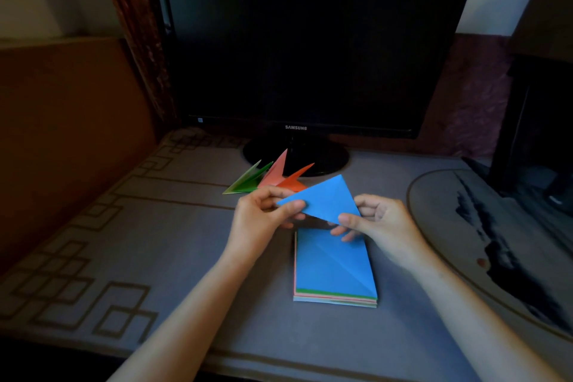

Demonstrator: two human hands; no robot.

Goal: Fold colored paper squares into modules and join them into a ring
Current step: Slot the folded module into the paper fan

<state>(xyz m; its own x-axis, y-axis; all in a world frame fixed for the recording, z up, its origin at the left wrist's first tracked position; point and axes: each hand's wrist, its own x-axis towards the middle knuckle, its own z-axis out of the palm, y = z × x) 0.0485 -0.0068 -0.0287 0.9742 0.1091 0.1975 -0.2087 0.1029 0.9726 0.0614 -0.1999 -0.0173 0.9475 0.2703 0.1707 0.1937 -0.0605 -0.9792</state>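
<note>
In mid-air over the table, a flat-folded blue paper triangle (322, 200), gripped at two corners. Points its apex toward 1 o'clock and runs its long edge from 9 o'clock down to 5 o'clock. Hangs just at 12 o'clock of a stack of coloured paper squares (335, 270), apart from it.

At the left hand (263, 214): thumb on the upper face, fingers curled underneath, pinching the triangle's 9 o'clock corner. At the right hand (381, 220): thumb pressed on the 5 o'clock corner, fingers curled behind and below, pinching likewise.

On top of the stack, a blue sheet with a diagonal crease from 11 o'clock to 5 o'clock; green, pink and pale edges showing along the 6 o'clock side. Lies flat on a grey table cover with a brown angular border pattern (124, 226).

At 12 o'clock of the left hand, three pointed folded pieces close together on the cover: a green paper module (248, 181), a salmon-pink paper module (276, 170) and an orange paper module (294, 181), tips aimed toward 1 o'clock, near ends partly hidden behind the left fingers.

At 12 o'clock of the scene, a black Samsung monitor (310, 40), screen dark, round stand just behind the modules. At 3 o'clock, a rounded grey mat with dark ink-like markings (449, 220). At 10 o'clock, a reddish patterned curtain (136, 25) beside the monitor.
</note>
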